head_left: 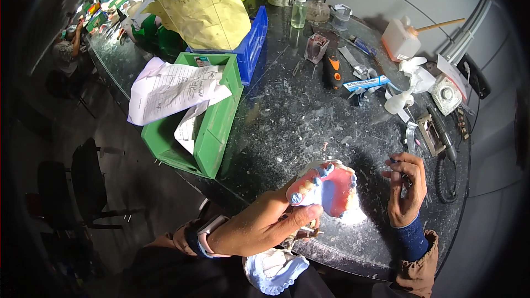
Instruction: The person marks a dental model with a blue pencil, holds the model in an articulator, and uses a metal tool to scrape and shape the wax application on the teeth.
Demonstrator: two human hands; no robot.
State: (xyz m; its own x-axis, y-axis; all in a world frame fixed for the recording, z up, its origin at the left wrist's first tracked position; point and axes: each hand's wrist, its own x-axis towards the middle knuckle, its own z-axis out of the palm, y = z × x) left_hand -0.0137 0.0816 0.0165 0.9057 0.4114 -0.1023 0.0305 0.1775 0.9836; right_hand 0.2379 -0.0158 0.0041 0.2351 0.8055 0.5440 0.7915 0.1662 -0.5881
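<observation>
My left hand [276, 218] grips a dental cast [335, 183] with a pink denture base and teeth, several of them marked blue. The thumb presses on the cast's near edge. Below hangs a second pale blue and white dental cast [276, 272], close to metal articulator parts [303, 233] that are partly hidden by the hand. To the right, apart from the casts, my right hand [407, 187] is raised over the bench with its fingers curled together. Something small and dark blue shows at a fingertip; whether it is a held piece or a stain is unclear.
A green bin [212, 146] holding papers [174, 91] stands left, with a blue bin [256, 44] and yellow bag [204, 14] behind. An orange-black tool [333, 72], a blue-white strip box [365, 83], a spray bottle [299, 10] and a handpiece [441, 132] lie or stand farther off.
</observation>
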